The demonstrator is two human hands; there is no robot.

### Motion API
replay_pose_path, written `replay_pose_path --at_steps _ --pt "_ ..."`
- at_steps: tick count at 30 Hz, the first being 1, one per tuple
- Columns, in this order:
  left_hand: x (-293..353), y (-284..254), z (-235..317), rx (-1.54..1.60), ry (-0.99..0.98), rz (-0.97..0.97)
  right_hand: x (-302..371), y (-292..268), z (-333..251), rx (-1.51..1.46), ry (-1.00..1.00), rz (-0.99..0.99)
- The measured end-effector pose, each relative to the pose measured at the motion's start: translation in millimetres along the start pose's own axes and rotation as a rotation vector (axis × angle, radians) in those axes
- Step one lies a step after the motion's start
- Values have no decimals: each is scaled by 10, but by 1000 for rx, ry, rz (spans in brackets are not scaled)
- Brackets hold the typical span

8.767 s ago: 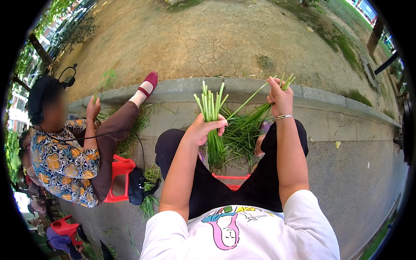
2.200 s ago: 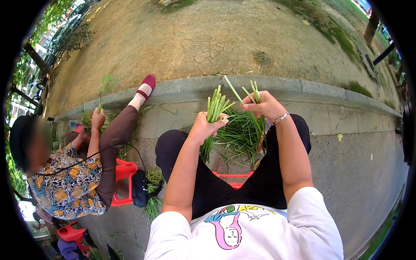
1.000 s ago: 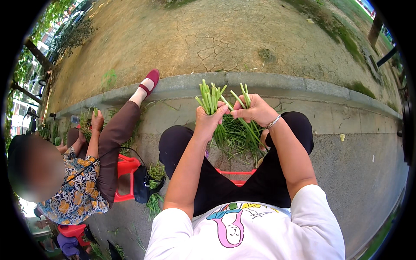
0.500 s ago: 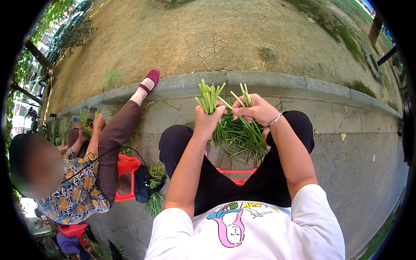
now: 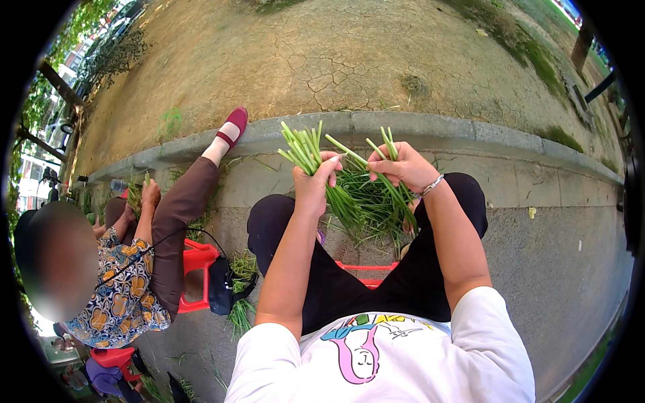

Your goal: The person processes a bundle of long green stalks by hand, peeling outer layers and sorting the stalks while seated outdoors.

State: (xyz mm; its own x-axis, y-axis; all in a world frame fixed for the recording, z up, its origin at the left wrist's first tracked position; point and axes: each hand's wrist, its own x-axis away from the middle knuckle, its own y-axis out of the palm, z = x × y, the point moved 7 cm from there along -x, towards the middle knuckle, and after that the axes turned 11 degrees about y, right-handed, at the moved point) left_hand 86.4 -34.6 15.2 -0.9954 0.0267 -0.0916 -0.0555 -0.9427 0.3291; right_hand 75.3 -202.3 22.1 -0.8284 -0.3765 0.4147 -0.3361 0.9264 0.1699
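My left hand [image 5: 314,188] is closed around a bunch of long green stalks [image 5: 304,149], their thick pale ends pointing up and away and their thin green ends trailing toward my lap. My right hand [image 5: 408,169], with a metal bracelet at the wrist, pinches a few more green stalks [image 5: 347,150]. One of these slants left toward my left thumb. Beneath both hands, between my knees, lies a loose heap of long thin greens [image 5: 376,221]. I cannot make out how many stalks each hand holds.
Part of a red plastic stool [image 5: 366,271] shows between my thighs. A concrete curb [image 5: 443,127] runs ahead, with cracked soil beyond. To my left, a person in a patterned shirt [image 5: 127,282] sits by a red stool [image 5: 196,269], holding greens. More greens [image 5: 242,275] lie beside a dark bag [image 5: 220,285].
My hands have moved apart slightly. The left one has tilted its bunch to the left, and the right one has shifted a little right, with its stalks more spread.
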Motion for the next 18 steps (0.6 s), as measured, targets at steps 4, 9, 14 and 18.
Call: replay_pose_path --at_steps 4,9,14,18 --pt "28 101 35 -18 -19 -69 19 54 -16 45 15 -2" --pt "31 65 -47 -121 -26 -71 28 105 -34 106 30 -10" --pt "10 3 -43 -97 -11 -28 19 2 -14 185 25 52" --pt "-41 -134 -54 -17 35 29 -4 -134 13 279 1 130"
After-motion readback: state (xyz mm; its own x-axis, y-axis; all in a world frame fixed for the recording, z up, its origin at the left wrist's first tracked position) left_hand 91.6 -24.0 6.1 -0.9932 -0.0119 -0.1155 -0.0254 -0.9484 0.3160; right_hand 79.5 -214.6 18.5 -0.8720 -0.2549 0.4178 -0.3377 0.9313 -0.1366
